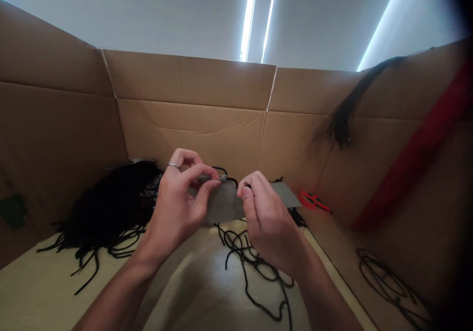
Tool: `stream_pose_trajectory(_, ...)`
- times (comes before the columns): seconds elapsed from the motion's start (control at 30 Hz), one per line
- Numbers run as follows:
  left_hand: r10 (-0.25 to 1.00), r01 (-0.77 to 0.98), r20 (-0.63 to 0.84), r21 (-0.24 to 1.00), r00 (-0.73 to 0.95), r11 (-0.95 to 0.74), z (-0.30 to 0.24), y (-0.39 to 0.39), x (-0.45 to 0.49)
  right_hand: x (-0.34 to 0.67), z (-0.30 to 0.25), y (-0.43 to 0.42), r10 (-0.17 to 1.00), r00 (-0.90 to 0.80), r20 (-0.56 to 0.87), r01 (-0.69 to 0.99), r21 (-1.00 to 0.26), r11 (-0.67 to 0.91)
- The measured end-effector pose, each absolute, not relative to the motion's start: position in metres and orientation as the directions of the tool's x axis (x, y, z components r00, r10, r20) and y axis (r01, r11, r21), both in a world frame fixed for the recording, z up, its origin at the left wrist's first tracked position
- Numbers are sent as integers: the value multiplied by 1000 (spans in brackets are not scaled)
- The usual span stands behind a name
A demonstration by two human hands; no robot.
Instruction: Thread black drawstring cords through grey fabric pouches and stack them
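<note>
My left hand (pixel 185 188), with a ring on one finger, pinches the top edge of a grey card (pixel 224 205) between thumb and fingers. A black cord (pixel 232 180) curves from that edge across to my right hand (pixel 264 213). The right fingers are closed on the cord, with thumb and index finger pressed together. The card stands roughly upright between the hands, partly covered by both. Several loose black cords (pixel 254 262) lie tangled on the table below my right hand.
A big heap of black cords (pixel 111 203) lies on the left. Another grey card (pixel 284 194) and red-handled scissors (pixel 314 201) are at the right. Cardboard walls (pixel 192 129) enclose the table (pixel 177 291). Black strands (pixel 345 109) hang over the right wall, near a red strip (pixel 414 148).
</note>
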State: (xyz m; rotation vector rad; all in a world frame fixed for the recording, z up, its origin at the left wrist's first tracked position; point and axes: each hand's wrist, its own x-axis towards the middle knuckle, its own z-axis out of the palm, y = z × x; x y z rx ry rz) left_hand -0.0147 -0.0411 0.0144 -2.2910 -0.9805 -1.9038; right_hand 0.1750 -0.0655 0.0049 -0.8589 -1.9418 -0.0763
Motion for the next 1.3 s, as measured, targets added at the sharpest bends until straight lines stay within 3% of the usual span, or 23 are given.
stream_pose_trajectory(0.27,502,463,863,421,60,-780,13,-44,-14,179,7,-64,501,-217,838,572,-307,761)
stream_pose_trajectory(0.37,537,493,841,443,60,-749,13,-44,-14,180,8,-66,547,-126,828,566,-393,725)
stream_pose_trajectory(0.47,490,644,872,361,25,-675,12,-44,-15,181,9,-67,559,-74,826,572,-424,702)
stream_pose_trajectory(0.57,448,751,893,272,35,-601,11,-43,-16,182,10,-66,525,-109,844,623,-354,697)
stream_pose_trajectory(0.63,489,755,871,282,57,-592,10,-42,-16,182,10,-65,503,-135,854,640,-312,702)
stream_pose_trajectory(0.83,669,681,743,475,30,-558,10,-40,-13,181,10,-61,449,-158,880,645,-253,721)
stream_pose_trajectory(1.03,816,275,567,771,115,-575,12,-39,-11,182,7,-59,369,-171,914,652,-175,737)
stream_pose_trajectory(1.13,775,220,617,744,135,-631,13,-41,-11,182,8,-61,353,-158,922,667,-163,727)
stream_pose_trajectory(1.3,708,301,687,649,165,-699,14,-47,-10,185,13,-66,297,-193,935,692,-85,717)
